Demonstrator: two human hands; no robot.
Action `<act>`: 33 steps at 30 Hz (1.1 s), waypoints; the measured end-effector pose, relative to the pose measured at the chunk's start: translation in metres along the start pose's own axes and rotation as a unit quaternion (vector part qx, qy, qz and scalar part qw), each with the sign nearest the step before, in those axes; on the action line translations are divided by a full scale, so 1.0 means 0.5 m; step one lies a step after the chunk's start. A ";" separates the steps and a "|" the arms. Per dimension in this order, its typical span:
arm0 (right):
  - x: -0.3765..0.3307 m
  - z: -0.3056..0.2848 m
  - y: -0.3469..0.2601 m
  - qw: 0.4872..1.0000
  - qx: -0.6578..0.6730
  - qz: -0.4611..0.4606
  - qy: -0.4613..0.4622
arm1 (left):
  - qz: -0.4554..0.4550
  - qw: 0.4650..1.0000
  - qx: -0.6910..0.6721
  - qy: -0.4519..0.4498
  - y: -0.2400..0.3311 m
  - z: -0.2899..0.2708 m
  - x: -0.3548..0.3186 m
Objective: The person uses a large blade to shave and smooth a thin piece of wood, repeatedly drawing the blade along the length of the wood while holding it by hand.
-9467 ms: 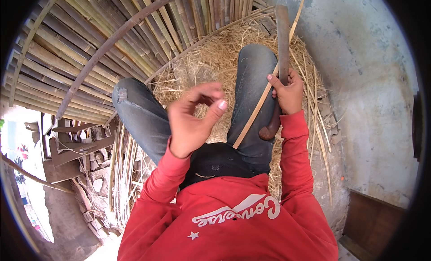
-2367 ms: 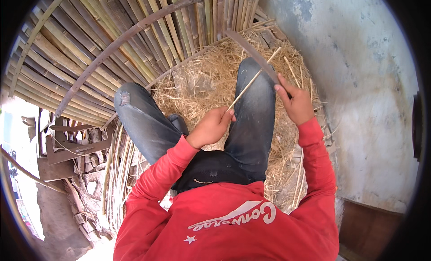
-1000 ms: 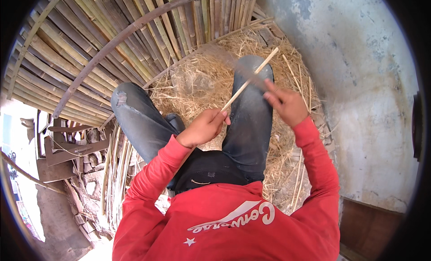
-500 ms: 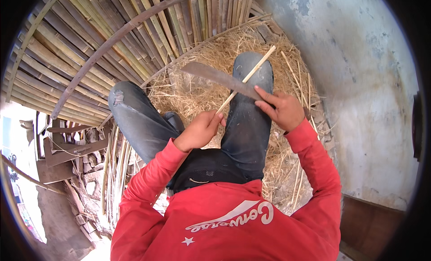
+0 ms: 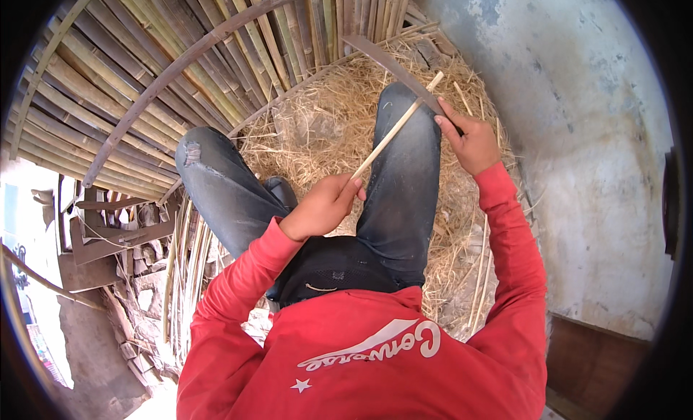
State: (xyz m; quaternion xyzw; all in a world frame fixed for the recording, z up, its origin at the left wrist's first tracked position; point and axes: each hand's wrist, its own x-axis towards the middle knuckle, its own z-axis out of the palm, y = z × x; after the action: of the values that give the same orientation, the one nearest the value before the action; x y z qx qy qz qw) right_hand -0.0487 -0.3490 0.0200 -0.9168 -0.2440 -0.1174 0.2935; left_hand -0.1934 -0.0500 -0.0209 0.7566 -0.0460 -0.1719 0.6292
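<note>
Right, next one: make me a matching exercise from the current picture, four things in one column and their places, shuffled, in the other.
1. long flat blade
2. pale stick
3. bamboo poles
4. straw

A. scattered on the ground around the legs
B. held in the left hand
C. lined up at the picture's upper left
D. held in the right hand

Pairs: 1-D, 2-B, 3-C, 4-A

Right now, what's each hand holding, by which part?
Left hand: pale strip, by the part nearer the body. Right hand: long blade, by its handle end.
</note>
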 end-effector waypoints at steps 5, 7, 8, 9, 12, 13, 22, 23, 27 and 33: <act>-0.027 0.006 -0.056 0.983 -0.142 -0.102 -0.047 | 0.008 1.000 0.024 -0.002 -0.013 -0.017 0.004; -0.022 0.002 -0.052 0.978 -0.157 -0.127 -0.061 | 0.014 0.999 0.035 0.003 -0.019 -0.019 0.004; 0.000 -0.006 -0.033 0.991 -0.112 -0.053 -0.044 | 0.012 1.000 0.024 0.000 -0.014 -0.021 0.002; 0.017 -0.012 -0.014 0.997 -0.067 0.021 -0.026 | 0.011 1.000 0.014 -0.003 -0.012 -0.021 -0.001; 0.010 0.018 0.008 0.998 -0.047 -0.044 -0.001 | 0.000 1.000 0.019 -0.014 -0.001 -0.016 0.002; -0.006 0.024 -0.006 0.992 -0.098 -0.079 -0.008 | 0.000 1.000 0.019 -0.012 0.000 -0.019 0.000; 0.043 -0.026 0.016 0.995 -0.075 0.058 -0.025 | -0.002 1.000 0.016 -0.012 -0.002 -0.019 -0.008; 0.029 -0.021 -0.002 0.996 -0.077 0.023 -0.032 | 0.002 1.000 0.019 -0.010 -0.001 -0.023 -0.009; -0.005 -0.005 -0.054 0.978 -0.173 -0.079 -0.080 | -0.022 0.999 0.024 0.001 -0.003 -0.034 -0.018; 0.063 -0.047 0.183 0.989 0.026 0.125 0.070 | -0.014 1.000 0.012 -0.008 -0.013 -0.046 -0.058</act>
State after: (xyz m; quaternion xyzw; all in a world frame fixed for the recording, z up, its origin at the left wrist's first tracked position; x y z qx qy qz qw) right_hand 0.0238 -0.4160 0.0061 -0.9217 -0.1092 -0.1372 0.3459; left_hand -0.2143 -0.0189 -0.0180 0.7632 -0.0419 -0.1863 0.6174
